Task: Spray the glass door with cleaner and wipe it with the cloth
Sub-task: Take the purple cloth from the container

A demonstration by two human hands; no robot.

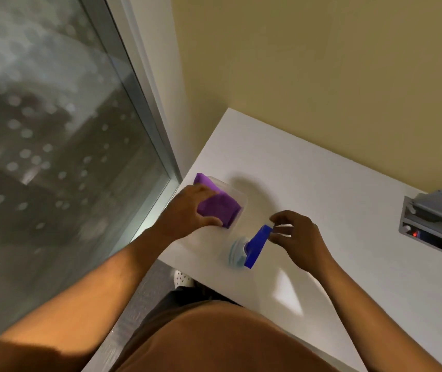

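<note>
1. While both hands are down on the white table (335,170), neither tool has left it, so the job looks to be at the pick-up step, with the glass door (40,130) not yet sprayed or wiped.
2. Taking the spray bottle (244,251) as the landmark, it stands upright near the table's front edge; its blue trigger head (257,245) shows from above as a long bar, with one end towards the person and the other pointing away and to the right.
3. Just beyond that far end is the right hand (299,240), fingers loosely curled with the fingertips at or almost on the blue tip. It holds nothing firmly; I cannot tell whether it touches.
4. Up and left of the bottle, near it, the purple cloth (221,206) lies folded in a clear shallow tray (242,201). The left hand (187,208) is curled over the cloth's near side, thumb below and fingers on top, apparently gripping it.
5. Farther left of the bottle, past the cloth and the table's edge, stands the door, its pane dotted with pale spots.
6. Judging by this, the right hand is the nearer to the bottle and must come round the neck below the long head, while the left carries the cloth leftwards to the glass.
7. Well to the bottle's right, a grey recessed box (434,224) is set into the table.
</note>
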